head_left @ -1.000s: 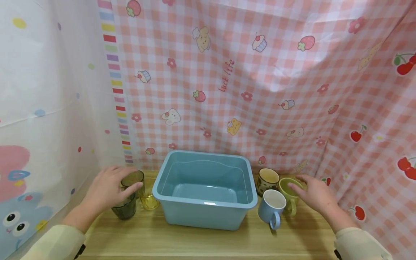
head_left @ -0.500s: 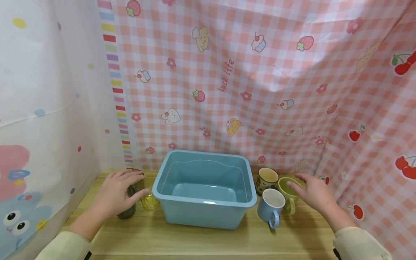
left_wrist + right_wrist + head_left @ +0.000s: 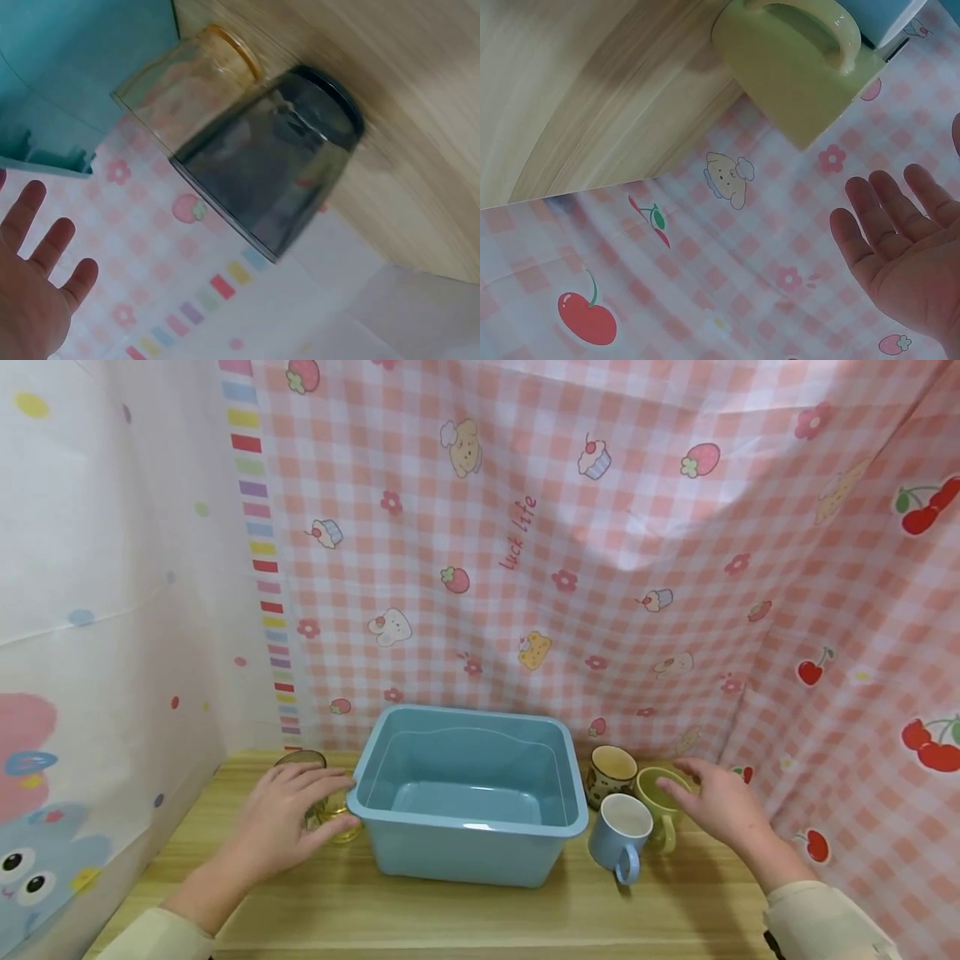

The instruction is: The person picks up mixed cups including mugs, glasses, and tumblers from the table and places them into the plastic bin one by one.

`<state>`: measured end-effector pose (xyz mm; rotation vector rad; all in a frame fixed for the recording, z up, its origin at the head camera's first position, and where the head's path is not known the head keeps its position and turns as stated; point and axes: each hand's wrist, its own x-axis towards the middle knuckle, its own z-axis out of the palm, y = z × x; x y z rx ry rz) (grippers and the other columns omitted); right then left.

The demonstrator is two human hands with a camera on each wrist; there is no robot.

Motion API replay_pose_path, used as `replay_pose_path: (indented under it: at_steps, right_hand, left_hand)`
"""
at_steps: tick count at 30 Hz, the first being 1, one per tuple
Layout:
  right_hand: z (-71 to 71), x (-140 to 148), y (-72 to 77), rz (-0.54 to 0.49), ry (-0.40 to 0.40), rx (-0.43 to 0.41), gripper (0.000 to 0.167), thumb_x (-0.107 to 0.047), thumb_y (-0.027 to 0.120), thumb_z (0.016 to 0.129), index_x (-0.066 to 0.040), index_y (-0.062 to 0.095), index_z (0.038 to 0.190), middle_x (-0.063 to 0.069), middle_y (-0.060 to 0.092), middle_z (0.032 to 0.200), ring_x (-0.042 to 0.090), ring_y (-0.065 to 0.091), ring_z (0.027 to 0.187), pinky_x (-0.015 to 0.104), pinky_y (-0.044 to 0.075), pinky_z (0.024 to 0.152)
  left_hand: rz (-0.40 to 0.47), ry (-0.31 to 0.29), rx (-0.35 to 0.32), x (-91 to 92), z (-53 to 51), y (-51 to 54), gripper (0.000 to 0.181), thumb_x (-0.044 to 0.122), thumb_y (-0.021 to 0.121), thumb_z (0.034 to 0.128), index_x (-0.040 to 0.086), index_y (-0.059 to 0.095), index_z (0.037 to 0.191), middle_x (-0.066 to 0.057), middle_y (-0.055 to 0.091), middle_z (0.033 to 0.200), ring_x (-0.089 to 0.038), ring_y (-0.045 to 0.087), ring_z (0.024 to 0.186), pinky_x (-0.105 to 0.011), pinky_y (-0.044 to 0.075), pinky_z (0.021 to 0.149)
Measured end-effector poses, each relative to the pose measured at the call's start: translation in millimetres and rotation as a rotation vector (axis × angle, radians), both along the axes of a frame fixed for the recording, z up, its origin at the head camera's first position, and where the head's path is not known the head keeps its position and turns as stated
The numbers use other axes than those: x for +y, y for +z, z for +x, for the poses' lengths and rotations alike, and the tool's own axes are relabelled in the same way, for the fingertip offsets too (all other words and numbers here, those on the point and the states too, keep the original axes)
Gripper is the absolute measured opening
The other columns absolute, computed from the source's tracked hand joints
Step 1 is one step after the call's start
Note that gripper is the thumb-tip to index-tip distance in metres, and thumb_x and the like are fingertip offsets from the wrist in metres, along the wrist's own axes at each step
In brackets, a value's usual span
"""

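My left hand hovers over the drinking glasses left of the blue bin, fingers stretched and apart. It hides most of a smoky tinted glass in the head view. The left wrist view shows a dark grey glass standing beside a yellow glass, with the palm and fingers off to one side, apart from both. On the right, my right hand is held beside the green mug. Its fingers are extended and hold nothing; the right wrist view shows space between them and the mug.
A blue plastic bin with nothing in it stands mid-table. Right of it are a light blue mug and a patterned cup, close to the green mug. Checked cloth hangs behind the wooden table.
My left hand has moved rightward and slightly nearer across the glasses, toward the bin, covering more of them. The right hand stays beside the green mug. The head view has shifted slightly.
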<state>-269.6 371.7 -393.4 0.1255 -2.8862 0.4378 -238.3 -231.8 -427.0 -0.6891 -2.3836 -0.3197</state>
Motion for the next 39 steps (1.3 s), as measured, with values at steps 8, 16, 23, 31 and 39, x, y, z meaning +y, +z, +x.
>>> replay_pose_path:
  at_steps: [8, 16, 23, 31, 39]
  right_hand:
    - [3.9, 0, 0.3, -0.012, 0.002, -0.013, 0.071, -0.057, 0.063, 0.104, 0.002, 0.061, 0.144, 0.034, 0.07, 0.132, 0.054, 0.068, 0.118, 0.067, 0.056, 0.088]
    - [5.1, -3, 1.2, -0.014, 0.005, -0.005, 0.072, -0.056, 0.065, 0.104, 0.002, 0.056, 0.147, 0.031, 0.069, 0.135, 0.052, 0.07, 0.117, 0.065, 0.058, 0.086]
    - [5.7, -4, -0.9, -0.026, 0.001, -0.011, 0.074, -0.058, 0.063, 0.104, 0.0, 0.055, 0.149, 0.032, 0.069, 0.136, 0.053, 0.069, 0.119, 0.065, 0.058, 0.087]
    - [19.1, -13, -3.9, -0.069, 0.006, 0.017, 0.07, -0.055, 0.067, 0.103, -0.001, 0.058, 0.147, 0.03, 0.07, 0.135, 0.053, 0.068, 0.121, 0.067, 0.056, 0.091]
    - [33.8, -24, -5.5, -0.139, -0.011, 0.052, 0.069, -0.055, 0.065, 0.104, -0.003, 0.056, 0.15, 0.032, 0.068, 0.138, 0.056, 0.065, 0.125, 0.067, 0.057, 0.092]
  left_hand:
    - [0.082, -0.043, 0.072, 15.0, 4.1, -0.3, 0.043, 0.049, 0.087, 0.0838, 0.02, 0.083, 0.115, -0.006, 0.081, 0.121, -0.036, 0.072, 0.116, -0.061, 0.055, 0.097]
    - [0.177, -0.011, 0.065, 22.2, 7.7, -4.7, 0.045, 0.049, 0.093, 0.0756, 0.02, 0.085, 0.109, -0.008, 0.082, 0.119, -0.036, 0.074, 0.113, -0.062, 0.057, 0.093]
    - [0.23, 0.013, 0.058, 30.7, 11.5, -7.9, 0.05, 0.05, 0.094, 0.0743, 0.014, 0.085, 0.109, -0.011, 0.081, 0.123, -0.043, 0.072, 0.122, -0.068, 0.055, 0.099]
    - [0.28, 0.029, 0.061, 36.3, 13.7, -16.6, 0.054, 0.044, 0.095, 0.0731, 0.009, 0.083, 0.113, -0.013, 0.079, 0.128, -0.047, 0.072, 0.121, -0.071, 0.055, 0.097]
    - [0.351, 0.018, 0.133, 41.7, 14.8, -24.2, 0.052, 0.044, 0.094, 0.0751, 0.009, 0.083, 0.111, -0.013, 0.08, 0.125, -0.048, 0.073, 0.119, -0.071, 0.055, 0.097]
